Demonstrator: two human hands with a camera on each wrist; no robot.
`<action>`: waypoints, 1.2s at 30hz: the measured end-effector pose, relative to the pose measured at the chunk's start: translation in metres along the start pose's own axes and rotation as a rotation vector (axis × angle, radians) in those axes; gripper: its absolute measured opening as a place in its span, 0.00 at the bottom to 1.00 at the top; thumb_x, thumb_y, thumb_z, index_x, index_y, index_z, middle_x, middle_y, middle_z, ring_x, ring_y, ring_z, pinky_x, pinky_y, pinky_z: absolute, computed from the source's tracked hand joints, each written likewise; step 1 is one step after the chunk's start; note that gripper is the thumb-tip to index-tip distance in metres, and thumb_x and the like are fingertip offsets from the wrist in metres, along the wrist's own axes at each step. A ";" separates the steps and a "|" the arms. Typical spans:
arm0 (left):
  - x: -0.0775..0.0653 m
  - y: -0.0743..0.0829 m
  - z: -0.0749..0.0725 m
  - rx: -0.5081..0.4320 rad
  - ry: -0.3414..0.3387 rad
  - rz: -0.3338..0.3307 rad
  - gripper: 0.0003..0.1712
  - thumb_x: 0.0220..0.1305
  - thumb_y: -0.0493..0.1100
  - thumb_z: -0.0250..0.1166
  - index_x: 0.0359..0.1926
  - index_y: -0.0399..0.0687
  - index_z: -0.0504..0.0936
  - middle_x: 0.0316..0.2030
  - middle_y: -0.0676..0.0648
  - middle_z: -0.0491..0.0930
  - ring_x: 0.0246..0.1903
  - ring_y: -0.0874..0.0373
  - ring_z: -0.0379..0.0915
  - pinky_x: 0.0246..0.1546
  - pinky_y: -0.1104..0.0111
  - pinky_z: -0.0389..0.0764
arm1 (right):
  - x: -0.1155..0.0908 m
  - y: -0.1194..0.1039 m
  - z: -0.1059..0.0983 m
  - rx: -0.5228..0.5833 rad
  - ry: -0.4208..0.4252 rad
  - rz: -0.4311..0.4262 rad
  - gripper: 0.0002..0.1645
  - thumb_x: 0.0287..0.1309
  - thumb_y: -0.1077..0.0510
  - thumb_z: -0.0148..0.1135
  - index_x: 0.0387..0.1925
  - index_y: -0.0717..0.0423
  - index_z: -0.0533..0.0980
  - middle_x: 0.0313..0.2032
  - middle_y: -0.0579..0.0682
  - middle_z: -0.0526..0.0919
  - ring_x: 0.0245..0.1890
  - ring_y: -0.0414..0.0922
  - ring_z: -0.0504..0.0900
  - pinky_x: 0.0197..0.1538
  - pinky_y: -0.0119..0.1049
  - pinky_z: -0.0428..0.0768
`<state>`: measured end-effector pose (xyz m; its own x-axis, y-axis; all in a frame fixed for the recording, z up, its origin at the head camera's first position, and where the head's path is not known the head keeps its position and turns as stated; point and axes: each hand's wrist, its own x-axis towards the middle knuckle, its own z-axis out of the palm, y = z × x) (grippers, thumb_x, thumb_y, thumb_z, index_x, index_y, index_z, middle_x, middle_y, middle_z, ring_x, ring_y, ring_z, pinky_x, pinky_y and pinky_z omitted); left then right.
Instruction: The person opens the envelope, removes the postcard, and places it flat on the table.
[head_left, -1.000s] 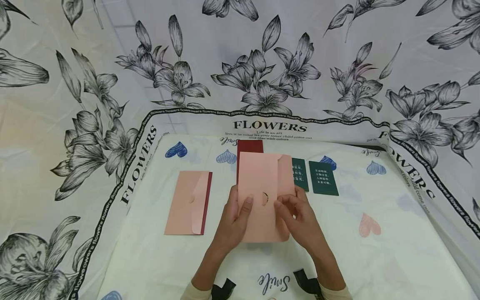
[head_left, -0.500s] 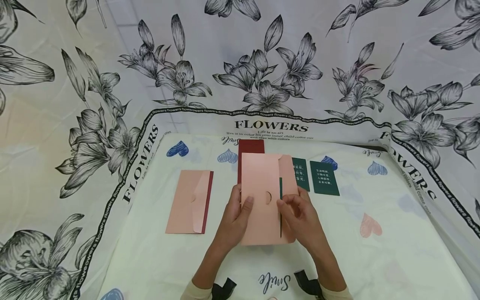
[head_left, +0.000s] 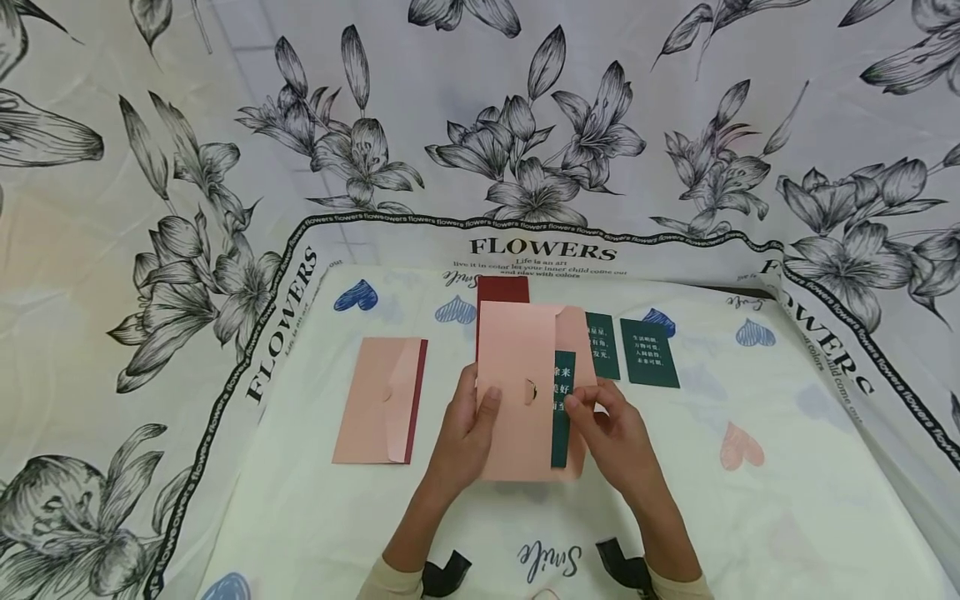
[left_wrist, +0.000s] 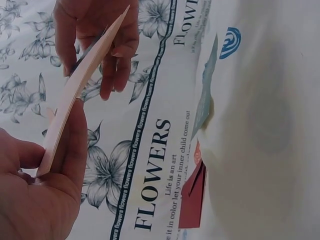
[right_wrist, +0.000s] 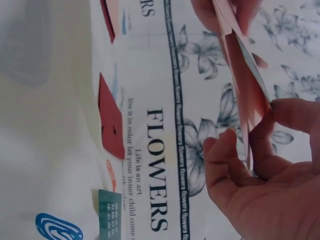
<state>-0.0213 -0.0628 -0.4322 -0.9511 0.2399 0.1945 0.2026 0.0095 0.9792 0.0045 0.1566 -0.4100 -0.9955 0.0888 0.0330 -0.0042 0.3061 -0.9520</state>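
A pink envelope (head_left: pixel 517 350) is held up over the table in my left hand (head_left: pixel 463 437), thumb on its front and fingers behind. Its flap side faces right, with a small half-round slit near the middle. A dark green card (head_left: pixel 561 437) with white writing sticks partly out of the envelope's opening; the rest of it is hidden inside. My right hand (head_left: pixel 618 433) pinches the card's right edge between thumb and finger. In the right wrist view the pinched card (right_wrist: pixel 254 65) lies close against the envelope (right_wrist: pixel 240 85), the gap between them showing.
Another pink envelope (head_left: pixel 367 400) with a dark red edge lies to the left. A dark red piece (head_left: pixel 502 289) lies behind the held envelope, partly hidden. Two green cards, one partly covered (head_left: pixel 604 350) and one in full view (head_left: pixel 649 354), lie at back right on the heart-printed cloth (head_left: pixel 810 500).
The green card, unseen a second ago, first showed as a thin strip and now stands out wider, its writing visible. My right hand has shifted slightly right with it; the left keeps its hold.
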 end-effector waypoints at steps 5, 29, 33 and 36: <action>0.001 0.000 -0.001 0.008 -0.008 0.011 0.24 0.86 0.49 0.50 0.76 0.56 0.61 0.46 0.48 0.81 0.40 0.53 0.81 0.44 0.61 0.83 | 0.000 0.000 -0.002 -0.046 0.019 -0.011 0.17 0.73 0.47 0.67 0.42 0.57 0.83 0.61 0.50 0.78 0.54 0.51 0.77 0.54 0.30 0.81; -0.004 0.000 -0.012 0.085 0.072 0.043 0.24 0.85 0.50 0.52 0.75 0.56 0.63 0.54 0.48 0.84 0.49 0.55 0.86 0.48 0.60 0.88 | -0.002 0.007 -0.032 -0.077 0.167 0.030 0.18 0.76 0.47 0.64 0.51 0.58 0.79 0.45 0.56 0.86 0.43 0.44 0.85 0.50 0.25 0.82; -0.003 0.000 -0.016 0.093 0.104 0.060 0.23 0.85 0.49 0.52 0.74 0.55 0.65 0.51 0.47 0.85 0.44 0.55 0.85 0.44 0.59 0.87 | -0.002 0.011 -0.041 -0.106 0.184 -0.013 0.16 0.76 0.48 0.63 0.51 0.57 0.78 0.39 0.56 0.83 0.37 0.43 0.83 0.43 0.26 0.84; -0.003 -0.001 -0.018 0.097 0.110 0.044 0.23 0.85 0.49 0.51 0.74 0.57 0.65 0.52 0.49 0.84 0.46 0.56 0.84 0.46 0.59 0.86 | -0.002 0.015 -0.048 -0.112 0.193 -0.051 0.14 0.77 0.51 0.63 0.51 0.58 0.77 0.37 0.56 0.81 0.34 0.45 0.81 0.38 0.28 0.83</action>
<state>-0.0229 -0.0814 -0.4330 -0.9596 0.1340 0.2473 0.2610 0.0966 0.9605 0.0109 0.2064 -0.4097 -0.9578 0.2466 0.1478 -0.0327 0.4174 -0.9081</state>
